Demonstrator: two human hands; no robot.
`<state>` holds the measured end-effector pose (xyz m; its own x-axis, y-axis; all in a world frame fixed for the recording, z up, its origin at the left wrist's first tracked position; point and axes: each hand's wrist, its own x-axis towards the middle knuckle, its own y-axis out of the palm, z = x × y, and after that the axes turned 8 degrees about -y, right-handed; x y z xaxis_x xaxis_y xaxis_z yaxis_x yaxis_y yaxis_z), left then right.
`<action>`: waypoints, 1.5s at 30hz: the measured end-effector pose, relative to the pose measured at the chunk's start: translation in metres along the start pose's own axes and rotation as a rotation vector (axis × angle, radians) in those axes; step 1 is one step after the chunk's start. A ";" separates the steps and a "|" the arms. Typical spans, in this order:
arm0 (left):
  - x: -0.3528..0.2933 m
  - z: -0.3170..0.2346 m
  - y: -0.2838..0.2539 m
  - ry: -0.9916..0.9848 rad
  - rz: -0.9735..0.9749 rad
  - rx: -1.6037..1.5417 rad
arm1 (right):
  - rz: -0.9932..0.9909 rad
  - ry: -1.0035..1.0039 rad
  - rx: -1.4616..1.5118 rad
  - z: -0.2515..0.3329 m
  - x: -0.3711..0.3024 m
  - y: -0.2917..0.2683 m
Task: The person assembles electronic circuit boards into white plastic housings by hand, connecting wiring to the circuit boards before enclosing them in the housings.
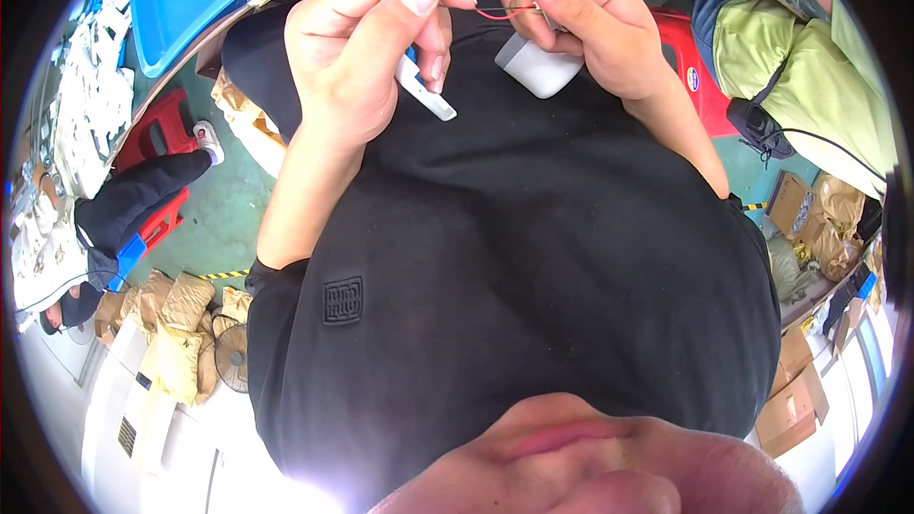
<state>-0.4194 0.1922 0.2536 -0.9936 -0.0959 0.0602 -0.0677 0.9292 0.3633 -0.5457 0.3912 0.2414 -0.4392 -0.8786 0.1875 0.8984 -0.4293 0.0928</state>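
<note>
1. Two hands met in the head view, close against my black shirt (533, 257), with a thin red wire (505, 11) stretched between them.
2. My left hand (367, 57) was closed: thumb and forefinger pinched together on the wire's left end, while the lower fingers clamped a narrow white strip with a blue part (426, 93) against the palm. That strip's long axis slanted down and away to the right of the hand.
3. My right hand (595, 29) was closed too, thumb pressing the wire's right end where it met a small white rounded casing (538, 67), held just under the fingers.
4. The wire ran nearly level, from the left fingertips straight across to the right thumb; its long axis pointed from one hand to the other, and each hand sat at one end, so neither was nearer.
5. The casing lay just right of the strip's lower end, near but apart.
6. A red plastic stool (690, 62) stood behind my right wrist.
</note>
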 end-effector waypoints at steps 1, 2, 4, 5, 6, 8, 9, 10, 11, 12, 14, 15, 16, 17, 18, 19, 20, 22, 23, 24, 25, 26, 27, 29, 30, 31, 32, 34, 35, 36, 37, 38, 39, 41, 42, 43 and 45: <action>-0.001 0.000 -0.001 -0.033 0.020 -0.026 | -0.003 -0.039 0.017 -0.002 0.000 -0.001; -0.001 0.000 0.000 -0.033 0.020 -0.026 | -0.006 -0.077 0.034 -0.003 0.001 -0.003; -0.001 -0.001 0.002 -0.012 -0.026 0.110 | 0.006 -0.080 0.050 -0.004 0.001 -0.007; -0.001 -0.001 0.002 -0.013 -0.025 0.110 | 0.016 -0.083 0.066 -0.005 0.001 -0.008; 0.000 -0.001 0.002 0.008 -0.015 0.118 | 0.016 -0.082 0.066 -0.006 0.002 -0.009; 0.000 -0.001 0.002 0.030 -0.005 0.126 | 0.018 -0.115 0.046 -0.008 0.003 -0.010; -0.001 -0.001 0.002 0.020 -0.005 0.118 | 0.018 -0.114 0.046 -0.010 0.003 -0.010; -0.001 -0.002 0.002 0.010 -0.006 0.111 | 0.011 -0.127 0.011 -0.012 0.003 -0.009; 0.000 -0.003 0.004 0.009 -0.007 0.110 | 0.003 -0.140 -0.025 -0.014 0.003 -0.009; 0.001 -0.006 0.007 -0.002 -0.002 0.163 | 0.003 -0.139 -0.025 -0.011 0.001 -0.007; 0.002 -0.008 0.009 -0.014 0.002 0.217 | -0.105 0.128 0.016 -0.003 -0.004 -0.001; 0.002 -0.008 0.009 0.011 0.021 0.233 | -0.104 0.128 0.017 -0.003 -0.004 -0.001; 0.002 -0.007 0.009 0.036 0.039 0.250 | -0.105 0.121 0.013 -0.003 -0.004 0.000; 0.003 -0.007 0.009 0.036 0.039 0.249 | -0.107 0.114 0.008 -0.002 -0.004 0.001; 0.003 -0.007 0.007 0.058 0.037 0.267 | -0.107 0.115 0.008 -0.003 -0.004 -0.002; 0.002 -0.006 0.006 0.081 0.035 0.284 | -0.025 0.073 0.017 -0.005 -0.003 -0.008; 0.001 -0.006 0.005 0.080 0.039 0.283 | 0.053 0.030 0.025 -0.007 -0.002 -0.013; -0.001 -0.006 0.004 -0.043 -0.025 0.233 | 0.068 -0.042 -0.019 -0.014 -0.001 -0.014; -0.001 -0.004 0.002 -0.042 -0.028 0.234 | 0.093 -0.116 -0.060 -0.017 0.000 -0.012; 0.000 -0.001 0.000 0.006 0.008 0.199 | 0.095 -0.117 -0.059 -0.015 0.000 -0.011; 0.000 0.001 -0.001 0.054 0.045 0.164 | 0.040 -0.086 -0.044 -0.012 0.000 -0.008; 0.001 0.001 0.000 0.054 0.045 0.164 | -0.016 -0.054 -0.030 -0.009 -0.001 -0.005; 0.001 0.001 0.001 0.048 0.030 0.176 | -0.016 -0.054 -0.029 -0.006 0.000 -0.003; 0.001 0.000 0.002 0.043 0.015 0.188 | -0.033 -0.046 -0.023 -0.003 0.000 -0.001; 0.001 -0.001 0.003 0.045 -0.004 0.232 | -0.034 -0.047 -0.023 -0.004 0.000 -0.002; 0.001 -0.002 0.003 0.048 -0.024 0.275 | 0.004 -0.061 -0.029 -0.006 0.001 -0.004; 0.001 -0.003 0.004 0.048 -0.023 0.275 | 0.042 -0.075 -0.034 -0.008 0.000 -0.004; 0.002 -0.006 0.006 0.104 -0.043 0.398 | -0.049 -0.068 -0.013 -0.012 -0.004 0.003; 0.001 -0.006 0.005 0.105 -0.045 0.398 | -0.136 -0.062 0.011 -0.013 -0.005 0.006; 0.001 -0.007 0.002 0.160 -0.031 0.495 | -0.135 -0.062 0.011 -0.010 -0.004 0.002; 0.001 -0.007 0.000 0.215 -0.017 0.592 | -0.046 -0.021 0.042 -0.003 -0.003 -0.005; 0.002 -0.007 0.000 0.215 -0.017 0.593 | 0.042 0.021 0.072 0.003 0.000 -0.011; 0.002 -0.006 0.000 0.221 0.005 0.586 | -0.015 0.068 0.128 0.011 0.005 -0.006; 0.003 -0.006 -0.001 0.228 0.028 0.578 | -0.049 0.097 0.264 0.031 0.009 0.002; 0.003 -0.007 -0.001 0.237 0.051 0.602 | -0.083 0.127 0.399 0.036 0.009 0.005; 0.004 -0.007 -0.001 0.246 0.075 0.626 | -0.095 0.101 0.325 0.035 0.009 0.008; 0.003 -0.010 0.007 0.212 0.048 0.591 | -0.054 0.082 0.261 0.034 0.010 0.005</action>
<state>-0.4218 0.1952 0.2656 -0.9613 -0.0618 0.2685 -0.1226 0.9687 -0.2159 -0.5453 0.3870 0.2775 -0.4750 -0.8746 0.0971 0.8385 -0.4164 0.3514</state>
